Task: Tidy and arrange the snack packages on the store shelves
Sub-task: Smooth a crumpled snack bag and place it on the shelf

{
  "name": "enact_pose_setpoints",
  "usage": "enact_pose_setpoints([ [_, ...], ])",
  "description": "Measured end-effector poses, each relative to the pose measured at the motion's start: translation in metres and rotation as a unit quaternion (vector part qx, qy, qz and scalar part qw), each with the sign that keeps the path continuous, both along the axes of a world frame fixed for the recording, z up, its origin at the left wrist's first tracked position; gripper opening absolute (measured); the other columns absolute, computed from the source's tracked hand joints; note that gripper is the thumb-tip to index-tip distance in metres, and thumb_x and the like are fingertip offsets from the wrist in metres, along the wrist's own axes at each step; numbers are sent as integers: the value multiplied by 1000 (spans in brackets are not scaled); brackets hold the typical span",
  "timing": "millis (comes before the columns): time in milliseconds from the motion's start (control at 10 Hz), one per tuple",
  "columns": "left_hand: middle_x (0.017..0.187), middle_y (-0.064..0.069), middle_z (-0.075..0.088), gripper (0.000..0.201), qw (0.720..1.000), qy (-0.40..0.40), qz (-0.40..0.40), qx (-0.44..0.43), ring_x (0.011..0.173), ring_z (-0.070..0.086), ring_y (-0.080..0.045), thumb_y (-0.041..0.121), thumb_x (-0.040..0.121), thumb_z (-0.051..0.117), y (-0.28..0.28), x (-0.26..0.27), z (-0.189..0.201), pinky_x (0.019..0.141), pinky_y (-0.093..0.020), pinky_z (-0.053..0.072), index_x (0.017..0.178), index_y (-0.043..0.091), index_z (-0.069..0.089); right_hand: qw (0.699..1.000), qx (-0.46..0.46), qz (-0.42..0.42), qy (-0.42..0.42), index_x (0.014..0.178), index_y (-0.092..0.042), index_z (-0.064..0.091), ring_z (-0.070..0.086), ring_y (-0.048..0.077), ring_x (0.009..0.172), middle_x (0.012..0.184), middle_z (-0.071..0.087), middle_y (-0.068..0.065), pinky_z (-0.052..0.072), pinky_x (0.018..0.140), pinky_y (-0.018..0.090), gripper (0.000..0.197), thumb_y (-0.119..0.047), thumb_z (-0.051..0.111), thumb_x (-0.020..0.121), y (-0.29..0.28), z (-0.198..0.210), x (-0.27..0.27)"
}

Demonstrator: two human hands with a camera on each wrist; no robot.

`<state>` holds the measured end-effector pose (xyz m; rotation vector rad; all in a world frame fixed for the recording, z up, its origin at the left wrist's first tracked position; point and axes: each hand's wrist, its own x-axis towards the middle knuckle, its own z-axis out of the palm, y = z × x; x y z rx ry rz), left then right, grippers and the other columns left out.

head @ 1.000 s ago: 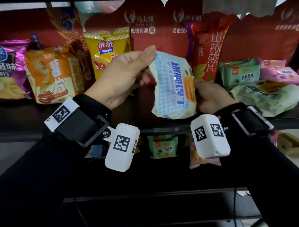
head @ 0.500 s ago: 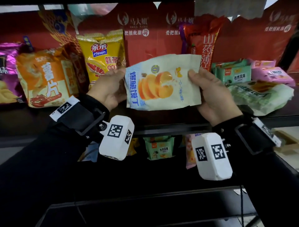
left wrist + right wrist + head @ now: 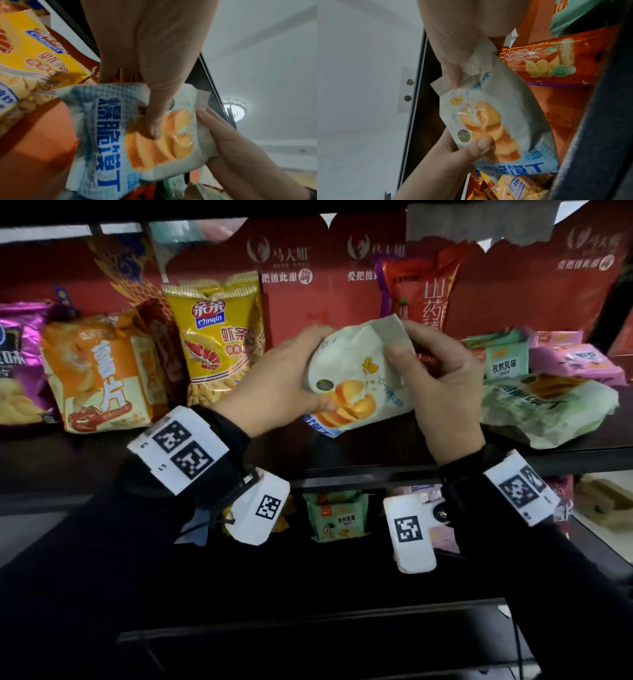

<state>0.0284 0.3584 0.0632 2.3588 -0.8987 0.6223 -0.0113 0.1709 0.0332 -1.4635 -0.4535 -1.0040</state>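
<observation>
Both hands hold one white-and-blue packet (image 3: 356,378) in the air in front of the upper shelf (image 3: 342,460), tilted with its blue end toward 7 o'clock and its crimped top toward 1 o'clock. The left hand (image 3: 281,378) grips the lower part, thumb pressed on the printed orange slices and fingers curled behind; the left wrist view shows that thumb across the print beside the large blue characters. The right hand (image 3: 442,392) pinches the upper crimped edge between thumb and fingers, seen close in the right wrist view, where the seal is folded under the thumb. Behind the packet, at 12 to 1 o'clock, a red bag (image 3: 421,289) stands upright against the red backing card (image 3: 301,302). At 10 o'clock stands a yellow bag (image 3: 215,330), with an orange bag (image 3: 96,374) beside it at 9 o'clock and a purple bag (image 3: 17,361) at the far left edge. At 3 o'clock a pale green packet (image 3: 548,405) lies flat on the shelf, with green packs (image 3: 503,361) and pink packs (image 3: 579,361) behind it. On the lower shelf, at 6 o'clock, another green pack (image 3: 337,517) stands between the two wrist cameras.
</observation>
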Motion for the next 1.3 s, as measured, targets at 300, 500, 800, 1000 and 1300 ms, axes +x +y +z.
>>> enact_pose_setpoints([
  [300,119,-9,66,55,932,166,30,-322,106,65,-19,13,75,82,-19,76,25,92,-34,54,121,1,54,970,-116,-143,156,116,-7,61,59,14,98,111,64,5,45,90,22,25,-7,58,90,-40,-29,14],
  [500,123,-7,65,55,928,209,133,-278,107,62,-16,29,78,79,-32,130,5,92,-29,50,124,7,59,944,-219,-157,189,92,-18,72,64,10,92,92,69,-10,44,84,19,11,-14,61,89,-46,-51,12],
  [800,125,-13,63,61,927,206,219,-226,116,59,-28,38,79,77,-27,147,-7,89,-29,45,126,3,58,865,-383,-244,212,96,-28,71,61,21,93,93,71,-3,44,71,32,22,-39,53,91,-38,-55,8],
  [1000,124,-12,63,65,939,218,210,-163,111,61,-27,41,76,78,-28,123,10,98,-39,49,123,1,59,859,-395,-262,194,86,-24,70,59,21,87,83,68,-1,34,63,30,28,-42,50,92,-38,-56,3],
  [1300,126,2,58,51,981,178,-22,-70,113,56,-12,40,88,67,-138,23,45,82,-22,49,132,17,55,882,-369,-283,70,82,-11,72,63,24,76,78,70,2,46,63,29,19,-21,57,88,-57,-78,-26],
])
